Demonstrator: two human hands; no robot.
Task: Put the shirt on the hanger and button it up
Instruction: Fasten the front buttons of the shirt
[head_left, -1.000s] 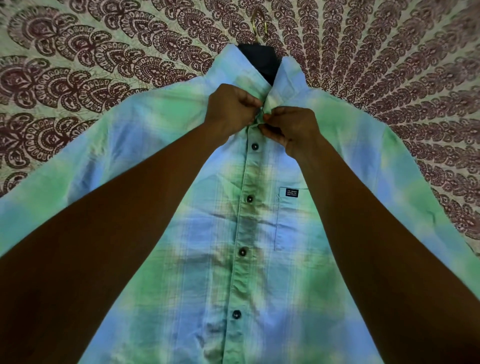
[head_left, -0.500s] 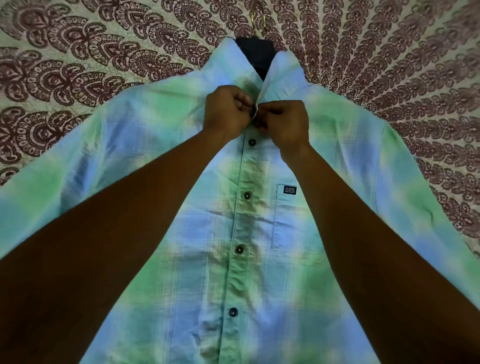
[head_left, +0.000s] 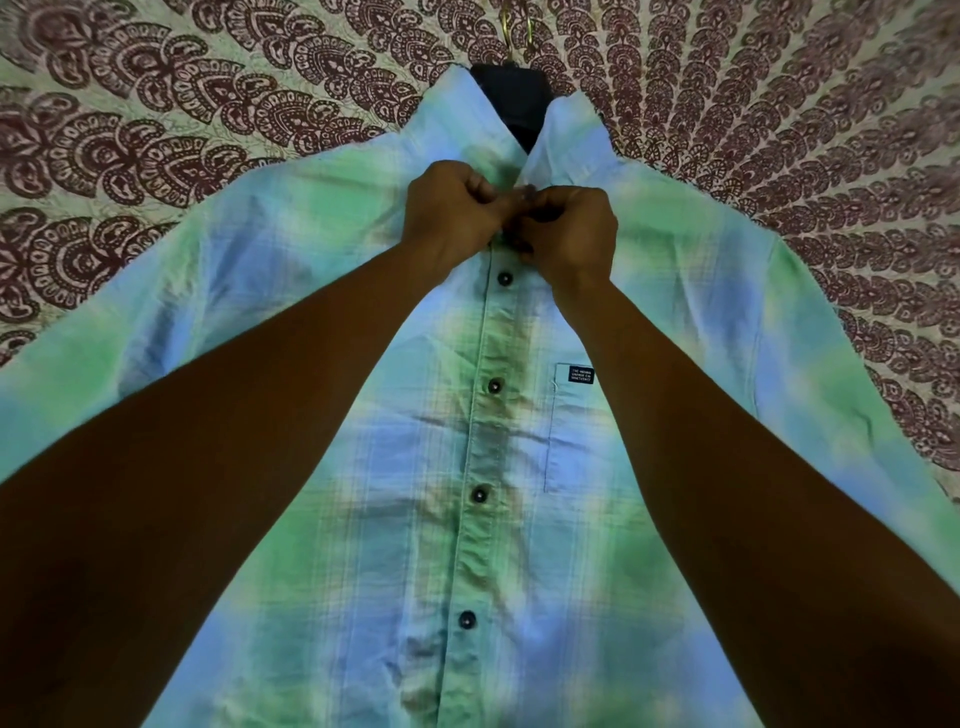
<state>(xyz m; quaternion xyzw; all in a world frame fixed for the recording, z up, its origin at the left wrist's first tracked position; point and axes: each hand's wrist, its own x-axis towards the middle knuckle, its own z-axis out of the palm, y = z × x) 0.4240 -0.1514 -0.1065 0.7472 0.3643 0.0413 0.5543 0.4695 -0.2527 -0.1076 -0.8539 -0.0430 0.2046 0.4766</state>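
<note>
The shirt (head_left: 395, 519), a thin woven plaid in washed green, blue and pale cream, lies front-up and spread flat on a patterned bedspread (head_left: 156, 135). Its placket runs down the middle with four dark round buttons (head_left: 504, 278) done up below the collar; a chest pocket with a small dark label (head_left: 581, 374) sits just beside the placket. The collar stands open at the top, and inside it shows the dark body of the hanger (head_left: 511, 98), whose brass-coloured hook (head_left: 519, 28) pokes out above the collar onto the bedspread.

Both hands meet at the neck of the shirt, just under the collar. The left hand (head_left: 449, 221) is curled tight, pinching the placket edge; the right hand (head_left: 569, 234) is likewise closed on the opposite edge, fingertips touching the left. What lies between the fingers is hidden, so the top button cannot be made out.

The sleeves fan out to either side of the collar and are cut off by the frame edges, as is the hem. The bedspread is a pale cloth printed with maroon paisley rows radiating from a point above the collar. Both bare forearms cover much of the shirt's lower front.
</note>
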